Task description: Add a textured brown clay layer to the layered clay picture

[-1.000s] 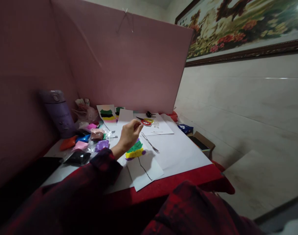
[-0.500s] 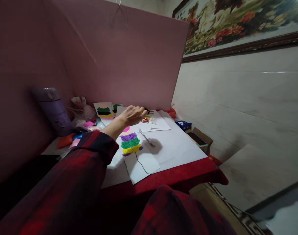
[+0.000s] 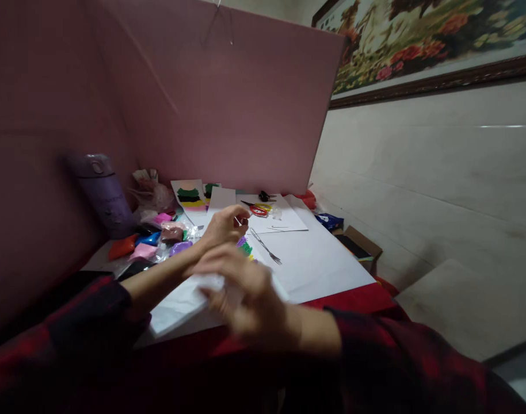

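My left hand is above the middle of the table, fingers curled inward; whatever they hold, if anything, is hidden. Nearer to me, my right hand crosses in front of the left forearm, and motion smears its fingers. Both hands are over a sheet with a striped picture, of which only bits of purple, green and yellow show. Just right of the hands lies a metal fork. Beyond it are red-and-yellow-handled scissors on white paper.
Packets of coloured modelling clay crowd the left side, beside a purple bottle. Striped pictures stand at the back near a pink panel. A small black-handled tool lies behind the scissors. An open cardboard box sits at right.
My left hand has drawn back toward me, uncovering the scissors. My right hand has come into view from the lower right, covering most of the striped picture. The view has shifted slightly.
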Demonstrator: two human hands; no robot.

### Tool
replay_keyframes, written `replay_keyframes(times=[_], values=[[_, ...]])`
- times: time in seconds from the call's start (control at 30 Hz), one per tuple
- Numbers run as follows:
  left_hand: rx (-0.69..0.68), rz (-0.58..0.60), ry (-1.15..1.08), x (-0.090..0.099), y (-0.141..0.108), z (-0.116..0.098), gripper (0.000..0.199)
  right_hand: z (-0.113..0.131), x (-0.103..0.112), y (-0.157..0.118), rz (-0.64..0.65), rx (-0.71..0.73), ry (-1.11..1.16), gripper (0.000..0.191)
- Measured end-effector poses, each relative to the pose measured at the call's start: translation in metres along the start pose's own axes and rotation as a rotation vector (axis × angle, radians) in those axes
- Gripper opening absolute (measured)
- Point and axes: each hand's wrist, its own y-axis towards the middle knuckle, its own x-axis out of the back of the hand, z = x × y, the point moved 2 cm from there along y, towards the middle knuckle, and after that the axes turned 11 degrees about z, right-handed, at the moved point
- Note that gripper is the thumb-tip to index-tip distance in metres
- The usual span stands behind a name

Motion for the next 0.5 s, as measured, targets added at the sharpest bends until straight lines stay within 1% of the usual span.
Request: replay_keyframes(times=[0.07,0.1,0.13,0.2,0.27,0.33,0.43,0.5], values=[[0.134,-0.086,-0.187,-0.001,-0.007,0.000,0.006,-0.034,0.021,0.014,-0.145,-0.015,0.000,0.013],[0.185,-0.127,-0.269,-0.002,-0.010,-0.001,0.013,-0.053,0.032,0.020,-0.217,-0.111,-0.026,0.014],[0.209,-0.148,-0.343,-0.004,-0.013,-0.004,0.019,-0.072,0.042,0.027,-0.218,-0.179,-0.056,0.018],[0.198,-0.205,-0.428,-0.007,-0.018,-0.008,0.021,-0.100,0.053,0.037,-0.142,-0.224,-0.106,0.019],[0.174,-0.239,-0.494,-0.010,-0.023,-0.008,0.020,-0.116,0.054,0.041,-0.028,-0.217,-0.146,0.015],[0.171,-0.242,-0.568,-0.013,-0.027,-0.003,0.022,-0.123,0.047,0.040,0.037,-0.164,-0.118,0.013],[0.188,-0.241,-0.665,-0.017,-0.031,0.009,0.029,-0.125,0.031,0.031,0.036,-0.056,-0.029,0.019],[0.227,-0.223,-0.682,-0.018,-0.032,0.016,0.031,-0.127,0.022,0.023,0.015,0.002,0.004,0.016]])
